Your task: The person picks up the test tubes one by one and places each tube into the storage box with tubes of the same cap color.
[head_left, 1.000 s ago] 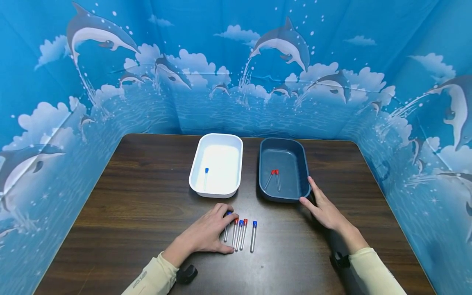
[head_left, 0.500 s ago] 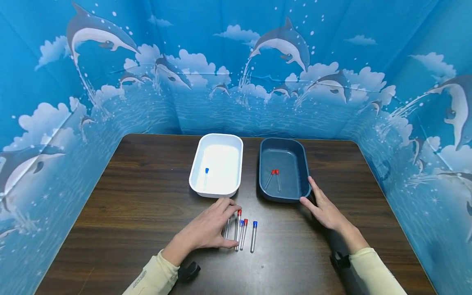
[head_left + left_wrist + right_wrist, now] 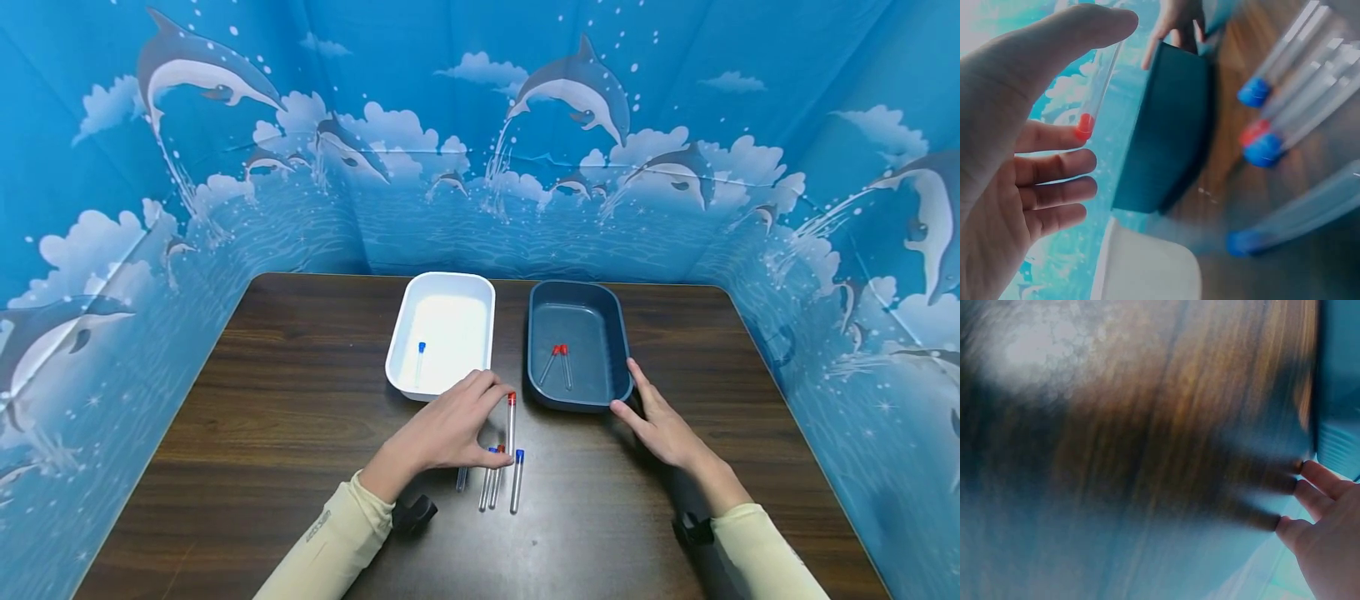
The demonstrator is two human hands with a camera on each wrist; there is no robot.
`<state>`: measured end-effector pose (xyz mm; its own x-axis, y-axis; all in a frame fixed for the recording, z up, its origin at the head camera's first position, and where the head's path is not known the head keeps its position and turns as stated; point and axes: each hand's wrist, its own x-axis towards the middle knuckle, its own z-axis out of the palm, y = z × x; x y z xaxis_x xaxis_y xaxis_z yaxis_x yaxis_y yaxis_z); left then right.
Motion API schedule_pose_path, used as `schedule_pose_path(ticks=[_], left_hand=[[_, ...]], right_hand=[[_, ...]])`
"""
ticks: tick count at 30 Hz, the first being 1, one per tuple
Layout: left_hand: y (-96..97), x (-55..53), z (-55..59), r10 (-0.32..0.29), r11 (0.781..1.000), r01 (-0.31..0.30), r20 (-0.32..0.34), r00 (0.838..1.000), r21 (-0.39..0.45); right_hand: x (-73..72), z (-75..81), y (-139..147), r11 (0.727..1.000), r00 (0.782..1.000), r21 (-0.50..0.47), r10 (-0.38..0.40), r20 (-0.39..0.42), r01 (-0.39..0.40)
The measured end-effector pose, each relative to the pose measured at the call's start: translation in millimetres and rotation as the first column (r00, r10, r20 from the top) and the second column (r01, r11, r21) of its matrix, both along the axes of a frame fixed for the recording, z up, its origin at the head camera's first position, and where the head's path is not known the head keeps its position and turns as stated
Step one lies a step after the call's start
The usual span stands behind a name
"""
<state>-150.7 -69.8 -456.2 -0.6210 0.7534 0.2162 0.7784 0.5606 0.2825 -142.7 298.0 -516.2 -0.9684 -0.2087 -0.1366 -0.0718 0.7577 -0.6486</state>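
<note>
My left hand (image 3: 457,425) pinches a clear test tube with a red cap (image 3: 512,421) between thumb and index finger, raised above the table. In the left wrist view the tube (image 3: 1102,78) spans from thumb to index fingertip, its other fingers free. Below it lie blue-capped test tubes (image 3: 517,483) and a red-capped one (image 3: 496,487); the hand partly covers some. Its thumb and extended fingers at the near right corner, my right hand (image 3: 663,429) touches the dark blue tray (image 3: 577,325). Two red-capped tubes (image 3: 566,367) lie inside that tray.
Left of the dark tray stands a white tray (image 3: 453,317) holding one blue-capped tube (image 3: 420,362). Both trays sit toward the back of the brown wooden table (image 3: 300,375). A dolphin-print curtain (image 3: 480,217) surrounds the table's back and sides.
My left hand has taken up a red-capped test tube from the group and carried it up and rightward, toward the dark tray. The right hand stays at the tray's corner.
</note>
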Motion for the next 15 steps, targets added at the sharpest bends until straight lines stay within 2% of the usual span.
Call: schedule_pose_path(ticks=[9,15], left_hand=[[24.4,-29.5,17.7,0.009,1.000,-0.010,-0.057,0.998,-0.022],[42.1,-50.2,24.9,0.036,0.996,-0.043,-0.077,0.996,-0.078]], right_hand=[[0.2,-0.2,-0.2,1.000,1.000,0.005,-0.002,-0.003,0.002],[0.4,0.6,-1.0,1.000,1.000,0.006,-0.003,-0.012,0.003]])
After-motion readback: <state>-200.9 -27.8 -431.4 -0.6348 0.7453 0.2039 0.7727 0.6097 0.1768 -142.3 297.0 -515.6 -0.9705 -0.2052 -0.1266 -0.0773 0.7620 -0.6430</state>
